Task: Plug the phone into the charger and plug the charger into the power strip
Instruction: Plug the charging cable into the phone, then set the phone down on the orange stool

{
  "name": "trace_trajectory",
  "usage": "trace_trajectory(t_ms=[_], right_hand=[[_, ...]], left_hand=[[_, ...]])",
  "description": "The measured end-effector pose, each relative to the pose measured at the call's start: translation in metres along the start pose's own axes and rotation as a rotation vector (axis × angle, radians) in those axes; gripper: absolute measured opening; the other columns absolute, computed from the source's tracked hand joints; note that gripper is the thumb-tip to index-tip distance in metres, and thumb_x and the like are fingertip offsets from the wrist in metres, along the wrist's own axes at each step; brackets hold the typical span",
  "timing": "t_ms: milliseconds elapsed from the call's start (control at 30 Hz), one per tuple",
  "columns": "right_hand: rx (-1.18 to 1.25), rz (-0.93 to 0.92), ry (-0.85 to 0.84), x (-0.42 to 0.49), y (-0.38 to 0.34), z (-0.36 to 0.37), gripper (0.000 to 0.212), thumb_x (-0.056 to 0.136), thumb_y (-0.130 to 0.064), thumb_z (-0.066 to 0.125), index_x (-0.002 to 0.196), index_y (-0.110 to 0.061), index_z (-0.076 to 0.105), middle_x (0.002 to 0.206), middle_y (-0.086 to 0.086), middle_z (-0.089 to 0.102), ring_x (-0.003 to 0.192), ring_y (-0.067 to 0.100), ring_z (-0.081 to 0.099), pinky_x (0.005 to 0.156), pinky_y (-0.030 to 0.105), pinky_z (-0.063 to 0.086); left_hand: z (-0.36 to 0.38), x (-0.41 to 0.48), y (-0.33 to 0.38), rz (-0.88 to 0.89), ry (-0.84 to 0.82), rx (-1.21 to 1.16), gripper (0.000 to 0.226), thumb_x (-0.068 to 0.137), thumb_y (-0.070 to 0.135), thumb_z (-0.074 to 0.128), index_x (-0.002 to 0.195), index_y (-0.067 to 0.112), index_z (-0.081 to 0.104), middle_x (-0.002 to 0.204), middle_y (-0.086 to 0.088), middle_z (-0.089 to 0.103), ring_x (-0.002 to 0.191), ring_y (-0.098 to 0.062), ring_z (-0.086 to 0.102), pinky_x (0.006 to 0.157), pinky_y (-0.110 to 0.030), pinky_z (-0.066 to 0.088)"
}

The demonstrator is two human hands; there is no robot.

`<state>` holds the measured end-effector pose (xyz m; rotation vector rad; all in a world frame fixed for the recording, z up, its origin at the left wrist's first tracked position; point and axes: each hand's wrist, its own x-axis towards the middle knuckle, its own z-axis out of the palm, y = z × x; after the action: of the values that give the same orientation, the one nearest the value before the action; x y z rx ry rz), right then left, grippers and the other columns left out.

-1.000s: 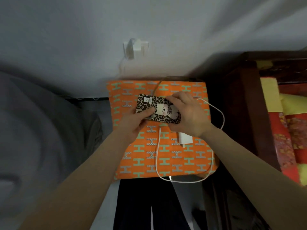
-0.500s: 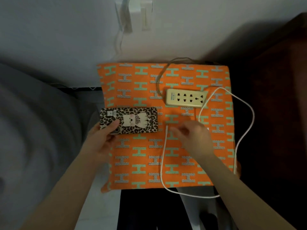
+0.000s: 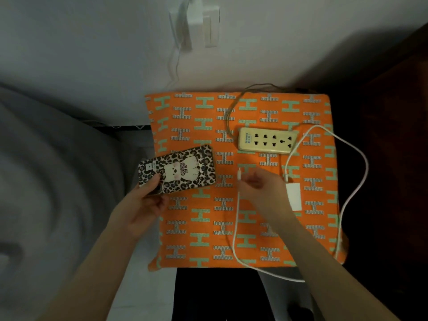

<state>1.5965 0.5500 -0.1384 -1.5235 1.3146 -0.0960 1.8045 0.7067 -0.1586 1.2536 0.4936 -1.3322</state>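
White charging cable (image 3: pixel 235 230) is seen looping off the near edge of the orange cushion patterned with green and grey H shapes (image 3: pixel 252 112), and its small plug end (image 3: pixel 239 174) is pinched between the fingertips of the right hand (image 3: pixel 261 188), tip pointing away. Just right of that hand, the white rectangular charger block (image 3: pixel 293 196) is laid flat on the cushion, partly hidden by the wrist. At the cushion's left edge, the phone in a leopard-print case with a cartoon cat (image 3: pixel 177 172) is gripped at its near corner by the left hand (image 3: pixel 141 205), back face up, tilted. Farther back, the cream plastic power strip (image 3: pixel 267 140) is lying on the cushion, every socket unoccupied.
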Motion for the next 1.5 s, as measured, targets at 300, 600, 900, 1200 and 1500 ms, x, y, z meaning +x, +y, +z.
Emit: trace_trajectory(t_ms=[300,600,900,1200,1500], right_hand=[[0.346,-0.183,-0.137,-0.024,-0.031,-0.023,0.02,0.078,-0.024,0.07,0.094,-0.036,0.073,0.081,-0.009,0.076,0.073,0.012,0.068,0.068,0.021,0.056],[0.122,-0.406,-0.026,-0.025,-0.045,-0.02,0.02,0.084,-0.013,0.069,0.1,-0.024,0.073,0.082,-0.012,0.068,0.074,0.008,0.059,0.069,0.013,0.045],[-0.033,-0.495,-0.078,-0.024,-0.046,-0.015,0.02,0.089,-0.012,0.062,0.107,-0.018,0.071,0.079,-0.024,0.055,0.074,0.007,0.054,0.068,0.021,0.044],[-0.021,-0.435,-0.043,-0.022,-0.049,-0.01,0.02,0.089,-0.016,0.062,0.106,-0.021,0.071,0.087,-0.018,0.064,0.083,0.015,0.061,0.073,0.026,0.049],[-0.14,-0.326,-0.182,-0.015,-0.043,-0.026,0.018,0.084,-0.009,0.067,0.096,-0.02,0.06,0.073,-0.015,0.063,0.073,-0.002,0.06,0.068,0.012,0.045]], left_hand=[[-0.011,0.001,-0.002,0.01,-0.062,-0.049,0.044,0.067,0.027,0.074,0.108,0.011,0.069,0.103,-0.004,0.072,0.092,-0.014,0.066,0.083,-0.025,0.05],[-0.011,-0.001,-0.006,0.003,-0.156,0.064,0.046,0.065,0.029,0.078,0.106,0.011,0.071,0.103,-0.007,0.074,0.094,-0.02,0.069,0.085,-0.035,0.054],[-0.001,-0.003,-0.006,-0.001,-0.106,0.02,0.039,0.075,0.022,0.064,0.112,0.009,0.064,0.099,-0.006,0.074,0.089,-0.018,0.07,0.087,-0.035,0.051],[0.005,-0.006,-0.005,0.011,-0.07,0.078,0.063,0.076,0.025,0.062,0.133,0.004,0.048,0.119,-0.011,0.063,0.105,-0.024,0.059,0.088,-0.034,0.051],[0.009,-0.009,-0.001,0.06,-0.086,0.171,0.057,0.078,0.016,0.06,0.131,0.0,0.047,0.123,-0.019,0.061,0.107,-0.03,0.063,0.092,-0.045,0.051]])
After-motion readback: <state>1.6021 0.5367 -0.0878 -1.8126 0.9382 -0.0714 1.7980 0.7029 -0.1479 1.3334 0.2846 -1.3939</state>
